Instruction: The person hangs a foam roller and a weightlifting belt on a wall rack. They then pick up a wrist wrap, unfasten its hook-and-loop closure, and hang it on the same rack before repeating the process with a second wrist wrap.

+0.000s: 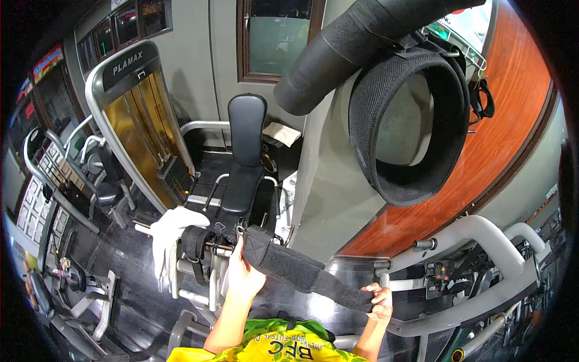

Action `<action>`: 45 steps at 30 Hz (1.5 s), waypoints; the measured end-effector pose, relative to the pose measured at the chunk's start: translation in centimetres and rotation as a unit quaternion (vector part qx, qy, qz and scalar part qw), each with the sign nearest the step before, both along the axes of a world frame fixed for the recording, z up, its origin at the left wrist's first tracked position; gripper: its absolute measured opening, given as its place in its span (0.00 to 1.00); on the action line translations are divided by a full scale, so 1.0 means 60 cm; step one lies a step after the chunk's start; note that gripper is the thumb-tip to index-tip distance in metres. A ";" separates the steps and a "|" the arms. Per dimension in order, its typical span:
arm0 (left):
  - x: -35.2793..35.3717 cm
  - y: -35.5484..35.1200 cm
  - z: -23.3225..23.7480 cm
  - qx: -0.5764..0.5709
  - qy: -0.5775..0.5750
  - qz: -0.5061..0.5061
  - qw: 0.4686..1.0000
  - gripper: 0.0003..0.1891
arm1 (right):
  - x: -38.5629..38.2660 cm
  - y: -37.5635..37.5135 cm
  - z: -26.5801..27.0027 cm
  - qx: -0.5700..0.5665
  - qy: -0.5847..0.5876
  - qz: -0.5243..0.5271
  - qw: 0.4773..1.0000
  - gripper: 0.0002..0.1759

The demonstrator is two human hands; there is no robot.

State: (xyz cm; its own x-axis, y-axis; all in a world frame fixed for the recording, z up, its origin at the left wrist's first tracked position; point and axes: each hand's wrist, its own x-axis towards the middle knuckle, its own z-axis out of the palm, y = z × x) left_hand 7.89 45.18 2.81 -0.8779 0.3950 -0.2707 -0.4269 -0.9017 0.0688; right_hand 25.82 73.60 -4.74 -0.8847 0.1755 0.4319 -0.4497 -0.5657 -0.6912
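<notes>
A black padded strap (283, 263), which looks like an ankle cuff with a fuzzy fastening surface, stretches out flat in front of my chest. My left hand (245, 269) grips its wider end, close to a small metal ring (241, 227). At the narrow end, the fingers of my right hand (380, 301) are closed on the strap's tip. Just left of my left hand, another black cuff (196, 242) hangs on a rack beside a white towel (175, 238). The fingers behind the strap are partly hidden.
Black belts, one rolled into an open loop (362, 120), hang at the upper right, close to the camera. A weight-stack machine (136, 120) and a black padded seat (246, 133) stand ahead. Grey machine tubing (482, 235) curves on my right. Other gym machines (108, 190) are on the left.
</notes>
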 end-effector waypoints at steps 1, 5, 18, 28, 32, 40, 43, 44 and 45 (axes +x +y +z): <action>0.002 0.001 0.001 -0.002 0.000 -0.001 1.000 0.16 | 0.001 -0.006 0.007 0.006 -0.016 -0.021 1.000 0.23; 0.005 -0.012 -0.024 -0.008 0.030 -0.017 0.999 0.16 | -0.008 -0.012 0.041 0.025 -0.084 -0.087 0.992 0.36; 0.017 -0.030 -0.065 0.048 0.131 -0.026 0.990 0.17 | -0.004 -0.012 0.073 0.145 -0.198 -0.238 0.940 0.54; 0.038 0.005 -0.020 -0.146 0.192 0.164 0.956 0.19 | -0.046 -0.037 0.101 0.247 -0.279 -0.369 0.851 0.51; 0.050 0.007 -0.027 -0.253 0.228 0.188 0.921 0.20 | -0.067 -0.059 0.114 0.097 -0.212 -0.359 0.904 0.51; 0.088 0.045 -0.048 -0.327 0.288 0.191 0.880 0.24 | -0.116 -0.176 0.121 0.208 -0.142 -0.378 0.891 0.26; 0.108 0.058 -0.042 -0.371 0.321 0.182 0.852 0.24 | -0.138 -0.202 0.154 0.364 -0.028 -0.399 0.841 0.13; 0.117 0.060 -0.042 -0.417 0.286 0.162 0.848 0.23 | -0.142 -0.202 0.156 0.414 0.010 -0.399 0.818 0.17; 0.119 0.066 -0.051 -0.432 0.279 0.168 0.841 0.23 | -0.145 -0.203 0.161 0.448 0.021 -0.401 0.799 0.18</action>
State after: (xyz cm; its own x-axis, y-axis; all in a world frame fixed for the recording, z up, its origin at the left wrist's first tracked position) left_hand 15.06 49.11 -0.27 -0.9863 -0.0342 0.1614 0.1581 -0.4755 0.8654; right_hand 17.10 61.42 4.91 -0.6246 0.2823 0.7281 -0.4526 0.6289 -0.6321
